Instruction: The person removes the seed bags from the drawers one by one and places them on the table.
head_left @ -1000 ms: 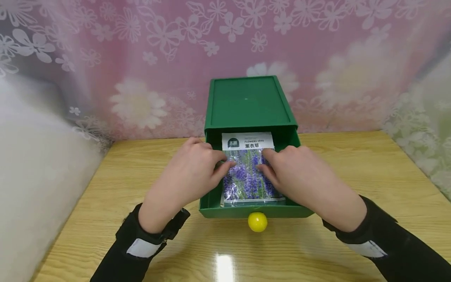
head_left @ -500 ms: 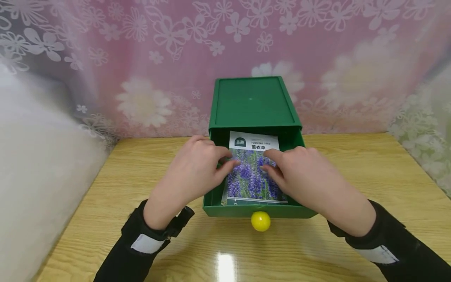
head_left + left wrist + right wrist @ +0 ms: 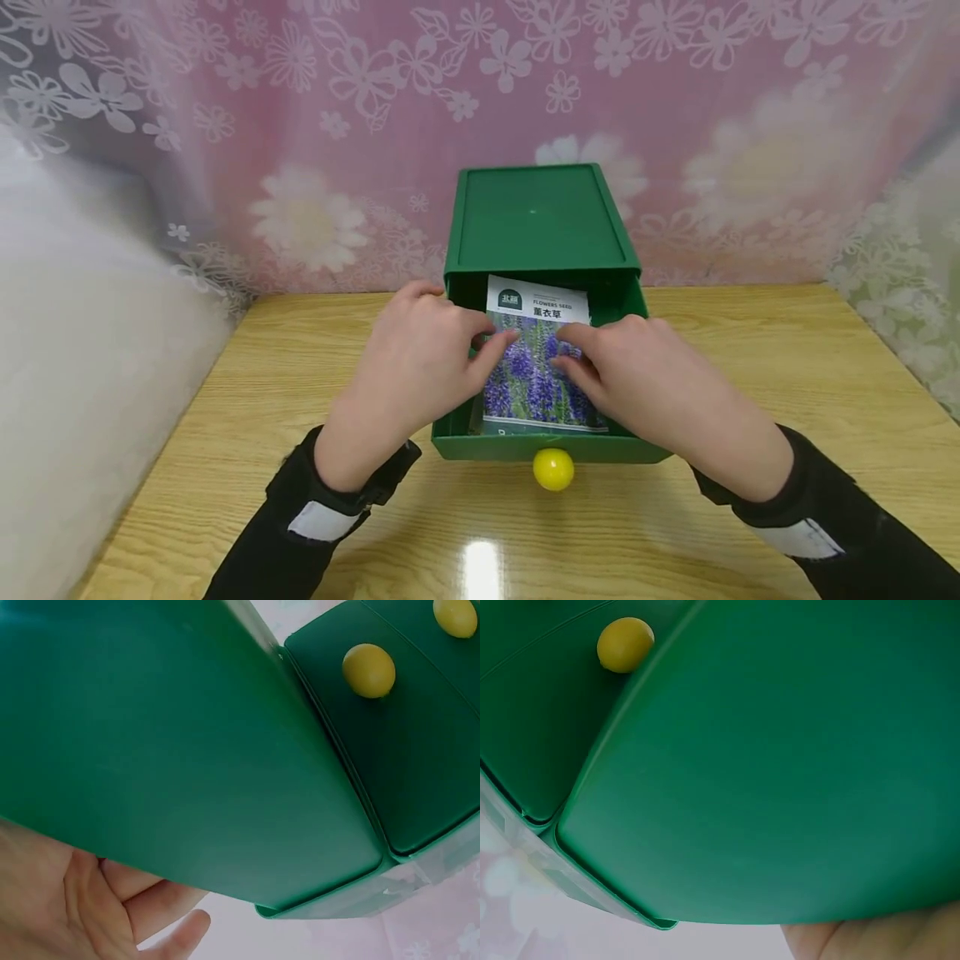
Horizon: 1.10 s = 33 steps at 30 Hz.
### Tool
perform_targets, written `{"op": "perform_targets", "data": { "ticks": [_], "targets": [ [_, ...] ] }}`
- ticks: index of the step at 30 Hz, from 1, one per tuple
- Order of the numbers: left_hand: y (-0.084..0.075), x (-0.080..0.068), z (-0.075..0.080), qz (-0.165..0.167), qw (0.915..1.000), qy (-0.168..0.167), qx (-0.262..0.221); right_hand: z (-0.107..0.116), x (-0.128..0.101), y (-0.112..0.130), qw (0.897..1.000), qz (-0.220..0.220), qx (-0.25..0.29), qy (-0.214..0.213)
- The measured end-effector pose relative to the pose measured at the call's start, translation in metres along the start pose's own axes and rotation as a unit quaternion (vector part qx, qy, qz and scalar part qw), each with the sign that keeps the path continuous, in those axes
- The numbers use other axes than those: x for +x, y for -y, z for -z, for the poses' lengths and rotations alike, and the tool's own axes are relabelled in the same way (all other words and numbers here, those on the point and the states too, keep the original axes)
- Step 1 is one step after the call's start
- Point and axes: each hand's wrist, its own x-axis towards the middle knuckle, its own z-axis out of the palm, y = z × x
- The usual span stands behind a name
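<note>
Hands meet over a seed packet (image 3: 536,358) lying in an open green drawer (image 3: 525,446). Left hand (image 3: 412,362) and right hand (image 3: 645,375) each press nearly straight fingers onto its face, gripping nothing. Drawer has a yellow knob (image 3: 553,469) and sits on a wooden table (image 3: 750,375).

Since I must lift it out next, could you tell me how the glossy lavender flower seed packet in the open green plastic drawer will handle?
The glossy lavender flower seed packet looks thin and flat, so probably light and floppy. Its shiny film suggests it may slip under the fingertips pressing it. It lies flat, so it is unlikely to roll.
</note>
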Motion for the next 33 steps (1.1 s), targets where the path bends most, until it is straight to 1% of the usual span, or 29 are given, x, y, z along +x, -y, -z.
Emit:
{"op": "perform_targets", "data": {
  "ticks": [2,4,6,8,10,12,15,17,18,21,23,26,29,31,33],
  "targets": [
    [-0.001,0.001,0.0,0.001,1.0,-0.006,0.003,0.0,0.0,0.001,1.0,0.001,-0.002,-0.001],
    [-0.002,0.001,0.0,0.008,0.9998,-0.015,-0.008,0.001,0.0,0.001,1.0,0.001,-0.003,0.0],
    [-0.001,0.002,0.0,0.022,0.9984,-0.022,-0.046,0.001,0.0,0.001,1.0,-0.002,-0.002,0.0],
    [-0.001,0.004,0.001,0.04,0.9929,-0.021,-0.11,0.001,0.0,0.001,1.0,-0.004,-0.002,-0.002],
    [-0.001,0.006,0.002,0.061,0.9829,0.0,-0.174,0.001,0.0,0.002,1.0,-0.006,0.0,-0.003],
    [-0.002,0.007,0.002,0.077,0.9718,0.038,-0.22,0.001,-0.001,0.002,1.0,-0.008,0.001,-0.003],
    [-0.003,0.01,0.001,0.097,0.9597,0.088,-0.249,0.001,-0.001,0.001,1.0,-0.01,0.005,-0.004],
    [-0.003,0.012,0.0,0.112,0.9509,0.1,-0.271,0.001,0.0,0.001,1.0,-0.011,0.008,-0.004],
    [-0.002,0.013,0.0,0.122,0.9459,0.097,-0.284,0.001,0.001,0.001,1.0,-0.012,0.009,-0.005],
    [0.001,0.014,0.0,0.156,0.927,0.081,-0.332,0.001,0.002,0.001,1.0,-0.017,0.013,-0.008],
    [0.005,0.014,0.0,0.17,0.9148,0.067,-0.36,0.0,0.003,0.001,1.0,-0.024,0.015,-0.009],
    [0.009,0.014,0.0,0.186,0.8968,0.051,-0.398,0.0,0.002,0.001,0.999,-0.037,0.022,-0.004],
    [0.013,0.014,0.0,0.198,0.8769,0.04,-0.436,0.001,0.002,0.001,0.998,-0.046,0.034,-0.001],
    [0.015,0.013,0.001,0.205,0.8653,0.036,-0.456,0.002,0.002,0.001,0.997,-0.052,0.049,-0.006],
    [0.016,0.013,0.001,0.211,0.8543,0.035,-0.474,0.003,0.001,0.0,0.996,-0.057,0.067,-0.021]
  ]
}}
